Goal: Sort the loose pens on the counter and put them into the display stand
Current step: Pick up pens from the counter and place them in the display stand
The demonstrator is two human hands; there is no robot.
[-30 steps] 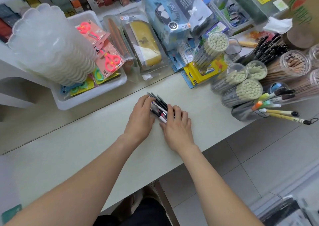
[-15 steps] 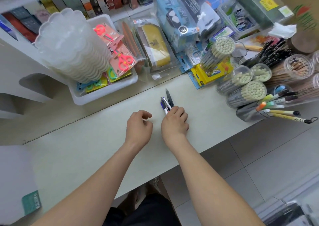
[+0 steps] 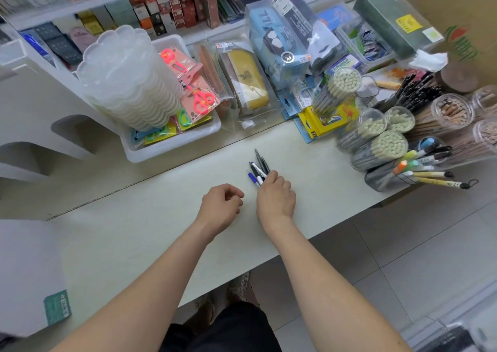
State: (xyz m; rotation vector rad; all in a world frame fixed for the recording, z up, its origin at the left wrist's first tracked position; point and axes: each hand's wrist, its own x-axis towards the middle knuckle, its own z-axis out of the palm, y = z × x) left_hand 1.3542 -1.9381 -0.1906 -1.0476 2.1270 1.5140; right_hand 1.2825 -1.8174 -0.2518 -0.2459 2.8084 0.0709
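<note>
Several loose pens [image 3: 258, 166] lie bunched mid-counter, tips fanned toward the shelves. Their lower ends sit under the curled fingers of the right hand [image 3: 274, 194], which grips the bundle against the cream counter [image 3: 134, 244]. At least five barrels show, dark, white and blue, though the hand hides the full count. The left hand [image 3: 221, 203] rests just beside it, apart from the pens, fingers loosely curled with nothing seen in them. Bare counter spreads to the left of that hand and between the bundle and the display stand [image 3: 376, 180], which sits at the counter's right end near the front edge, its markers jutting out over the floor. That front edge runs diagonally under both forearms, with tiled floor below. Around the stand are four clear tubs of cream-tipped pencils [image 3: 390, 145] and three of wooden ones [image 3: 451, 109]. Just beyond the pens a seam divides the cream top from a glass-covered section, where a white tray [image 3: 172, 144] carries a stack of scalloped clear dishes [image 3: 126, 77] and carded scissors [image 3: 201, 100], two pink pairs plain to see. A yellow box [image 3: 322, 121] bears "12"; other labels are too blurred to read
</note>
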